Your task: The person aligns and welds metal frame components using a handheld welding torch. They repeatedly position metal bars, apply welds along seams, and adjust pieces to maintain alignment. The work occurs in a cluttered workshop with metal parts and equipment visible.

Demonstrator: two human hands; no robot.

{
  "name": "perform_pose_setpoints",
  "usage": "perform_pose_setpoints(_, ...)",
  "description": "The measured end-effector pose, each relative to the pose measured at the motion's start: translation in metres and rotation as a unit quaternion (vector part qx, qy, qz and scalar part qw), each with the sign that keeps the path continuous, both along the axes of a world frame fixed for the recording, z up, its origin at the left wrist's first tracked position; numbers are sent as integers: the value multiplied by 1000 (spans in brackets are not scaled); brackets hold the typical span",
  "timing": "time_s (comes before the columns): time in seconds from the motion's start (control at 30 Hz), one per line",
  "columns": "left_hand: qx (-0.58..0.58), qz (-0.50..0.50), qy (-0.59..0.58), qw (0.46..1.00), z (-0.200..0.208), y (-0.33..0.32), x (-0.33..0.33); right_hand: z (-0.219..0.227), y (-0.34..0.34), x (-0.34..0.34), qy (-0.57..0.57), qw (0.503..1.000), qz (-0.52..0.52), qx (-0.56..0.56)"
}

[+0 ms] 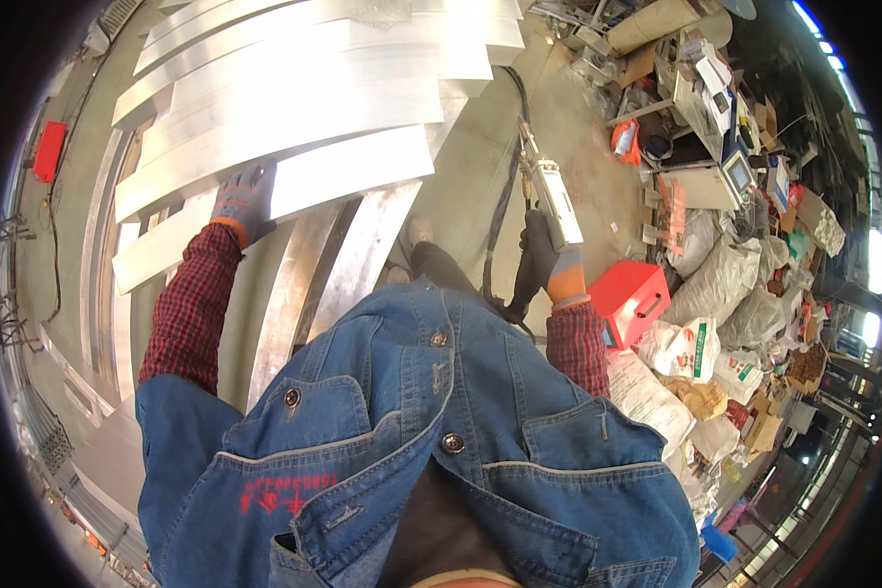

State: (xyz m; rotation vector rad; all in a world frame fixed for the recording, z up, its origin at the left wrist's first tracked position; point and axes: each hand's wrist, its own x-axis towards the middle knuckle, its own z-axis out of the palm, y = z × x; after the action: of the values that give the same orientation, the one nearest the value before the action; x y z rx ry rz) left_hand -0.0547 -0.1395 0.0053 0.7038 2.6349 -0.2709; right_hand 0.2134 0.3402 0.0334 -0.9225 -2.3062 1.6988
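Observation:
My left hand, in a grey and orange work glove, lies across the nearest silvery metal bar. Its fingers reach over the bar into the gap before the following one, and it grips the bar; the underside is hidden. More broad metal bars are stacked beyond it, bright with glare. At my right side, my right hand, gloved in dark grey and orange, is closed around a silver boxy hand tool. A black hose runs beside this tool, and a brass-coloured fitting shows at its far end.
Long metal supports lie under the stack. Close to my right forearm stands a red box. Sacks, cartons and scrap pile up along the right. Another red box sits on the floor at far left, with a cable near it.

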Motion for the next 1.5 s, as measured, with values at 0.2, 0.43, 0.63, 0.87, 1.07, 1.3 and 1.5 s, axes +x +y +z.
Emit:
perform_pose_setpoints(0.2, 39, 6, 63, 997, -3, 12, -1, -13, 33, -41, -37, 999, 0, 4)
perform_pose_setpoints(0.43, 10, 53, 92, 994, 3, 9, 8, 4, 70, -123, -82, 988, 108, 77)
perform_pose_setpoints(0.63, -14, 232, 15, 972, -11, 36, -8, 55, 81, -250, -1, 962, 242, 127)
perform_pose_setpoints(0.87, -15, 303, -12, 953, -16, 45, -10, 70, 68, -449, 52, 912, 312, 261)
perform_pose_setpoints(1.07, -13, 333, -28, 943, -8, 55, -9, 37, 37, -593, -55, 841, 311, 439)
perform_pose_setpoints(1.3, 55, 330, -12, 942, -13, 49, -6, -27, 17, -632, -81, 828, 319, 454)
perform_pose_setpoints(1.5, 49, 339, -44, 939, -2, 51, -4, -66, 31, -642, -35, 786, 337, 516)
